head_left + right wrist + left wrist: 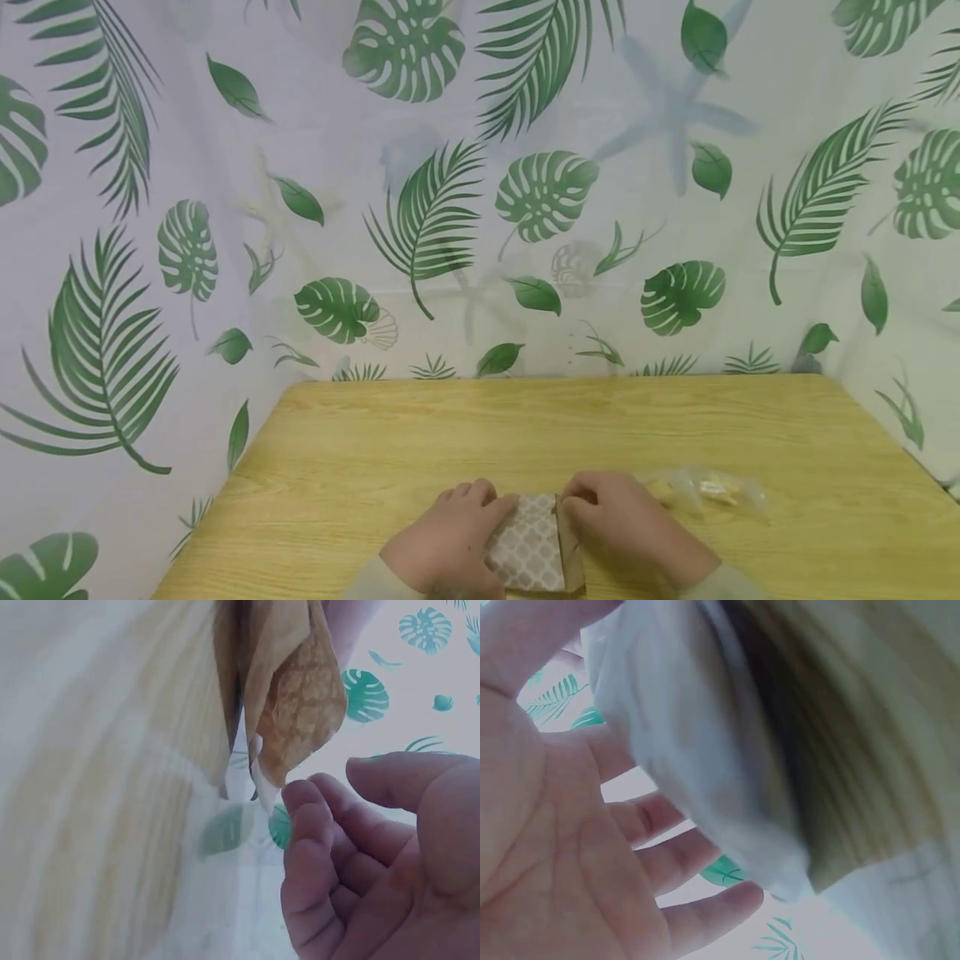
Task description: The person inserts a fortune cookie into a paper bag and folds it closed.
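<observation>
A small flat packet [527, 546] with a grey-and-white lattice print lies between the two hands on the table. My left hand [459, 542] holds its left side; in the left wrist view the fingers [676, 859] run behind a blurred pale face of it. Along its right side stands a brown papery flap [572, 550], creased and ragged-edged in the right wrist view. My right hand [626, 518] is at this flap. There its loosely curled fingertips [304, 799] are against or very near the flap's lower tip, with the thumb [382, 776] apart from them.
To the right of my right hand lie clear plastic bags [716, 490] with yellowish contents. The wooden table [555, 425] reaches back to a white leaf-printed cloth [450, 333], which also hangs at both sides.
</observation>
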Action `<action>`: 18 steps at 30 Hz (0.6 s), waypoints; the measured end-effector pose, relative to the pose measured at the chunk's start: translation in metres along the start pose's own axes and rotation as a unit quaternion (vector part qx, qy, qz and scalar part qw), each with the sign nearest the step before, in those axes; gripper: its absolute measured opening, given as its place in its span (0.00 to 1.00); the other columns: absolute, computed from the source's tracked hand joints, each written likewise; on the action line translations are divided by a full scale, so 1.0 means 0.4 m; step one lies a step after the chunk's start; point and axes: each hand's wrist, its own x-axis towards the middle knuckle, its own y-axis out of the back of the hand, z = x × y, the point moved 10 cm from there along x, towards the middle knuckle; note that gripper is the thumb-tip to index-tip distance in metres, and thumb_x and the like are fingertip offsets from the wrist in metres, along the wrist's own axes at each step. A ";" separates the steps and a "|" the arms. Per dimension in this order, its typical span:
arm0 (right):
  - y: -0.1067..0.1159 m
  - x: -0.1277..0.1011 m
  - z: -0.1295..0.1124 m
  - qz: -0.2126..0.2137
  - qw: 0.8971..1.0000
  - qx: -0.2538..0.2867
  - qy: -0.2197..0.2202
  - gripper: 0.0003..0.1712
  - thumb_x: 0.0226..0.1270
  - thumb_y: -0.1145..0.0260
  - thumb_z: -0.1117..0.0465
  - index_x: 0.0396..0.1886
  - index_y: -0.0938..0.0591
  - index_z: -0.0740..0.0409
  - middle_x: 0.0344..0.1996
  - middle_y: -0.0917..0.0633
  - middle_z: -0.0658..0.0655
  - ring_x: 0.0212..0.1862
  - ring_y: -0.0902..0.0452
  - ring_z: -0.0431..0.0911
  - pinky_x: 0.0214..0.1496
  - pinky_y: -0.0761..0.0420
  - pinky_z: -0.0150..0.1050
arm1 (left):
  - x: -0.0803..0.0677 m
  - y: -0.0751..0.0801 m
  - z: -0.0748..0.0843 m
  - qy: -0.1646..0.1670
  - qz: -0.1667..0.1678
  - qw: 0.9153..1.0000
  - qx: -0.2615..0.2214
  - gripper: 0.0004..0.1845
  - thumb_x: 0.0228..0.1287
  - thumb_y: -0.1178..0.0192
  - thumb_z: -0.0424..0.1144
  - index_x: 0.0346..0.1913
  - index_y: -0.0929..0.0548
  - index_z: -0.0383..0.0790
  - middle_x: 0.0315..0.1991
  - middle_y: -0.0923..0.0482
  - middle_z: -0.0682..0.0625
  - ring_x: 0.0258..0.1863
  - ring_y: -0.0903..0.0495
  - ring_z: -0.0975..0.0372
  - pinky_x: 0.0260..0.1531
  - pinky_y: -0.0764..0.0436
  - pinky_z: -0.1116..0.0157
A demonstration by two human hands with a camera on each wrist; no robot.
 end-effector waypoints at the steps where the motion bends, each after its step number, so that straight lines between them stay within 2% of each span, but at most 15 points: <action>1: 0.000 0.002 0.003 -0.002 1.000 0.006 -0.005 0.09 0.74 0.36 0.51 0.40 0.13 0.48 0.37 0.14 0.43 0.41 0.20 0.43 0.42 0.18 0.46 | 0.000 0.000 0.001 -0.001 0.003 1.000 0.001 0.52 0.45 0.22 0.55 0.76 0.35 0.59 0.55 0.33 0.61 0.50 0.33 0.66 0.56 0.27 0.59; 5: -0.008 0.012 0.008 -0.015 0.999 0.023 -0.017 0.15 0.75 0.38 0.49 0.32 0.14 0.51 0.26 0.18 0.46 0.29 0.25 0.42 0.31 0.23 0.40 | 0.002 -0.002 0.006 -0.008 0.012 1.000 0.005 0.53 0.44 0.22 0.55 0.76 0.35 0.60 0.55 0.33 0.61 0.49 0.33 0.66 0.57 0.27 0.59; 9: -0.017 0.022 0.017 -0.020 0.998 0.051 -0.042 0.25 0.76 0.40 0.44 0.23 0.20 0.54 0.17 0.24 0.48 0.20 0.33 0.42 0.23 0.29 0.38 | 0.007 -0.002 0.007 -0.002 0.016 1.000 0.003 0.53 0.44 0.23 0.55 0.76 0.36 0.60 0.55 0.33 0.61 0.49 0.34 0.66 0.56 0.26 0.59; 18: -0.030 0.034 0.016 -0.025 0.992 0.110 -0.049 0.27 0.76 0.40 0.46 0.21 0.20 0.59 0.16 0.23 0.50 0.21 0.30 0.43 0.26 0.27 0.38 | 0.008 0.000 0.009 0.001 0.021 1.000 0.002 0.53 0.45 0.22 0.58 0.77 0.37 0.60 0.54 0.35 0.60 0.51 0.35 0.66 0.59 0.28 0.58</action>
